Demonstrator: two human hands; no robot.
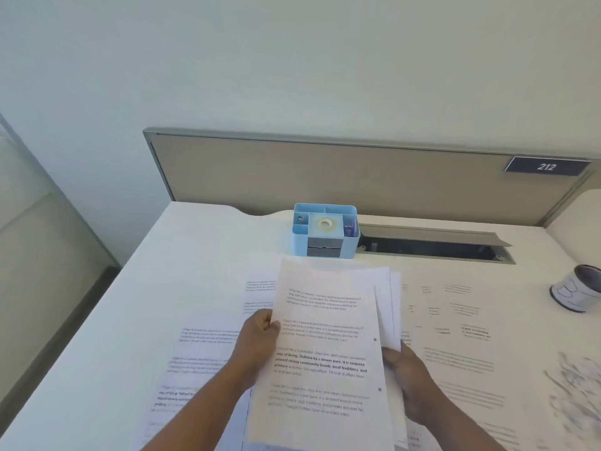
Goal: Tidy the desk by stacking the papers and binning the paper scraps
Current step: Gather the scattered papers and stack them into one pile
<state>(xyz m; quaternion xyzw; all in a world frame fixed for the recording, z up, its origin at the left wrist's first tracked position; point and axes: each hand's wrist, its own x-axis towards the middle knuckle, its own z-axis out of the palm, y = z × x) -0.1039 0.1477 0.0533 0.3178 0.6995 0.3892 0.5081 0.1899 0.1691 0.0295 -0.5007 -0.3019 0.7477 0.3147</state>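
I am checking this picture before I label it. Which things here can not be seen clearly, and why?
- Sheets under the held stack, head view: number hidden by the top page.
- Right hand: fingers hidden behind the stack.
- Crumpled scraps: blurred, cut by the right edge.
- Cup: cut by the right edge.
- Organizer contents: too small.

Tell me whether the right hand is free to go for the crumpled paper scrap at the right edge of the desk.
Probably not yet. The right hand grips the right edge of the stack of papers, which the left hand holds too. The way to the crumpled scrap looks open, over flat sheets only.
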